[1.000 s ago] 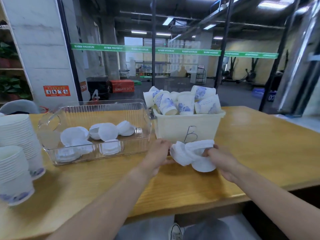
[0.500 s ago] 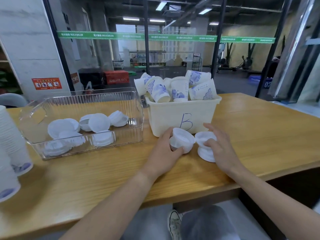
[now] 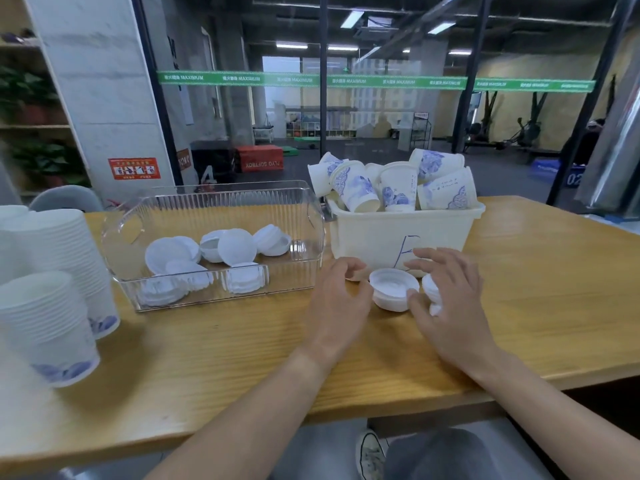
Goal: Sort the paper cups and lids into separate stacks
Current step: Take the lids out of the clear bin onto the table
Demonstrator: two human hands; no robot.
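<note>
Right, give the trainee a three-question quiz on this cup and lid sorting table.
1. True or false: the clear bin holds lids.
2. Where do the loose printed cups sit? A) in the white tub B) on the floor C) in the clear bin
3. Fill in: the lid lies on the table between the left hand and the ____ hand.

Key: 1 true; 2 A; 3 right.
</note>
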